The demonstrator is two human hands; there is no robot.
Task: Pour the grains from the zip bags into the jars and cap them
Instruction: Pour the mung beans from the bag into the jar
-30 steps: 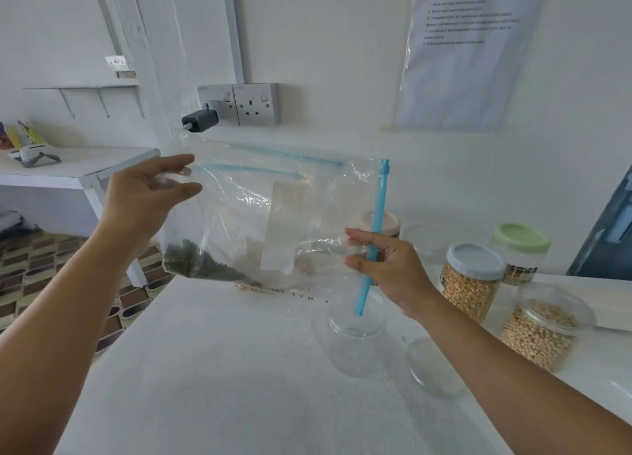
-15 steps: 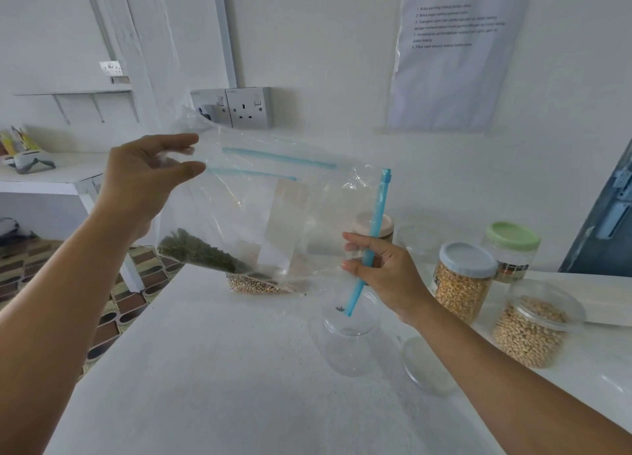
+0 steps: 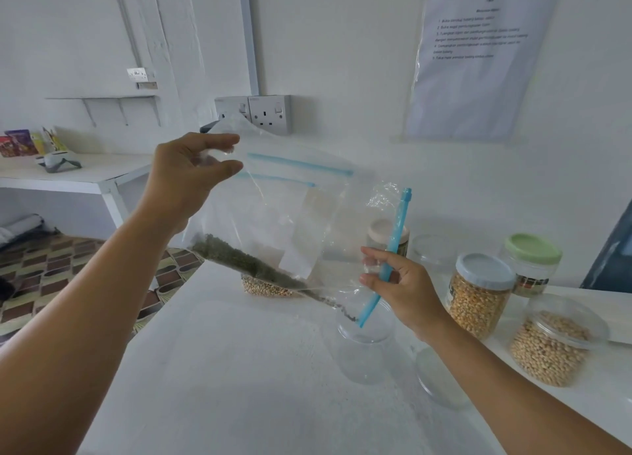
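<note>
Two hands grip one clear zip bag with blue seal strip (image 3: pixel 294 212), frame centre: left hand (image 3: pixel 184 177) pinches its raised bottom corner, right hand (image 3: pixel 400 283) holds the mouth. Dark green grains (image 3: pixel 239 261) slide toward the open clear plastic jar (image 3: pixel 364 348) below; loose clear lid (image 3: pixel 441 379) alongside. Right of frame: two capped jars of yellow grain (image 3: pixel 478 294), (image 3: pixel 554 341). Judged: pour just begun, capping outstanding.
</note>
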